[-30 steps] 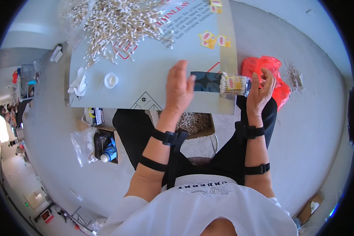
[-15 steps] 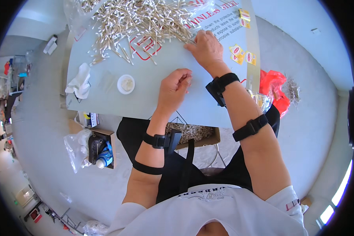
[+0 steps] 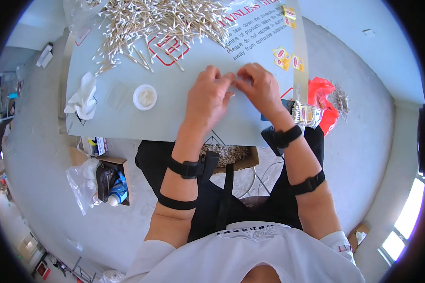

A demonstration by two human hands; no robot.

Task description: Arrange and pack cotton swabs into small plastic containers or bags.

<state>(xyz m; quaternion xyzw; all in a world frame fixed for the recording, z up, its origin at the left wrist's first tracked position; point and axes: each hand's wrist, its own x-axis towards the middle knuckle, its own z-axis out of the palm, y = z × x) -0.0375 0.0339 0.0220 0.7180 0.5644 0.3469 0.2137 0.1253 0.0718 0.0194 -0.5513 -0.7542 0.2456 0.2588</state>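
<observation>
The left hand and right hand are holding bent fingertips close together, whether pinching something I cannot tell, while one filled swab pack is lying near right and many loose swabs are waiting unpacked far left.

Probable packing workshop: cotton swabs are lying heaped on a table at eleven o'clock, a filled packet is resting between two and three, and an open carton is standing on bare floor at eight.
</observation>
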